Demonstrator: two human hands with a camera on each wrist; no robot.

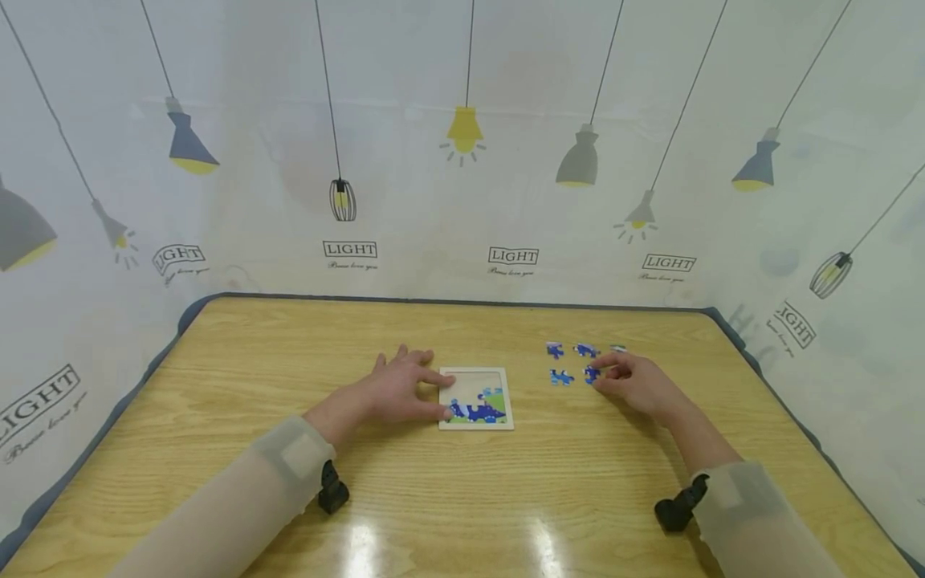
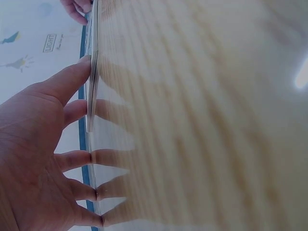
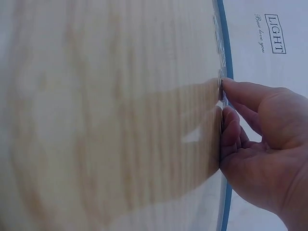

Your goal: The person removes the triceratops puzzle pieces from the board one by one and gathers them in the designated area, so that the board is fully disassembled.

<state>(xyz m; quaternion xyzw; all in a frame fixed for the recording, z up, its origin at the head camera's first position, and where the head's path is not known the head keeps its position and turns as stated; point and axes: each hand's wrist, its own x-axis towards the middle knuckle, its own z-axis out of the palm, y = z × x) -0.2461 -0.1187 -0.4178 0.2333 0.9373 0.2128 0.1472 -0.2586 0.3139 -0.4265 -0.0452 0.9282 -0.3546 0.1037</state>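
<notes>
A white square puzzle tray (image 1: 475, 427) lies on the wooden table, its lower part filled with joined blue and green pieces. My left hand (image 1: 393, 391) rests at its left side, thumb and index finger on the tray, the other fingers spread out on the tabletop. In the left wrist view the tray (image 2: 92, 91) appears edge-on under the left thumb (image 2: 72, 79). To the right, my right hand (image 1: 639, 388) pinches a dark blue puzzle piece (image 1: 591, 374) between thumb and fingertips at table level. The right wrist view shows that hand (image 3: 269, 130) low at the surface, the piece seen edge-on.
Several loose puzzle pieces lie right of the tray: a blue one (image 1: 554, 350), a blue and white one (image 1: 586, 350), a light blue one (image 1: 561, 377) and a greenish one (image 1: 617, 348) partly behind the right hand. A lamp-printed curtain (image 1: 433, 273) borders the table (image 1: 448, 498).
</notes>
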